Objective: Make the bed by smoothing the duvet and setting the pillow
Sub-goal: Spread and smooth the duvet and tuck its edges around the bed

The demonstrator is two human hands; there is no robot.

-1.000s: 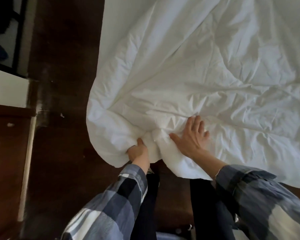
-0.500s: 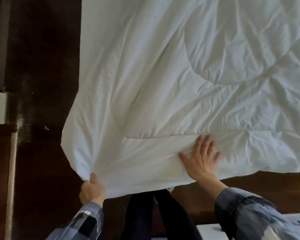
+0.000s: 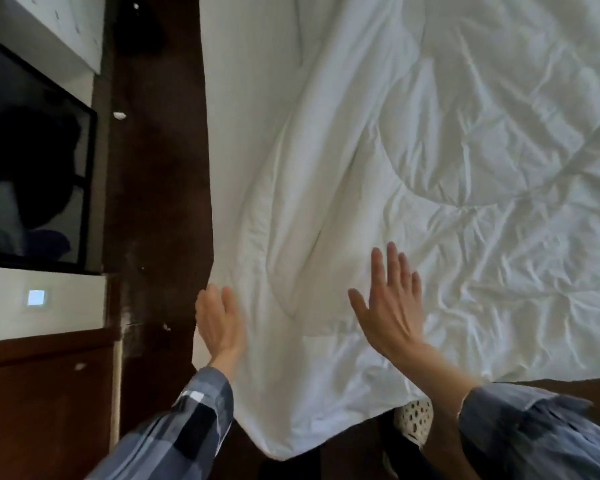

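Observation:
A white, wrinkled duvet [image 3: 413, 168] covers the bed and fills most of the view; its near corner hangs down past the bed's foot toward my legs. My left hand [image 3: 219, 318] lies flat and open at the duvet's left edge, near that corner. My right hand [image 3: 390, 306] is open with fingers spread, palm down on the duvet a little to the right. Neither hand grips any fabric. No pillow is in view.
Dark wooden floor [image 3: 156, 202] runs along the bed's left side. A black-framed screen or cabinet [image 3: 32, 174] sits in the white wall at left, above brown wood panelling [image 3: 42, 393]. A white perforated slipper [image 3: 414, 417] shows under the duvet's edge.
My left hand has let go of the duvet corner and now rests flat at its edge. The corner, pulled outward before, now hangs down. The camera has shifted toward the bed.

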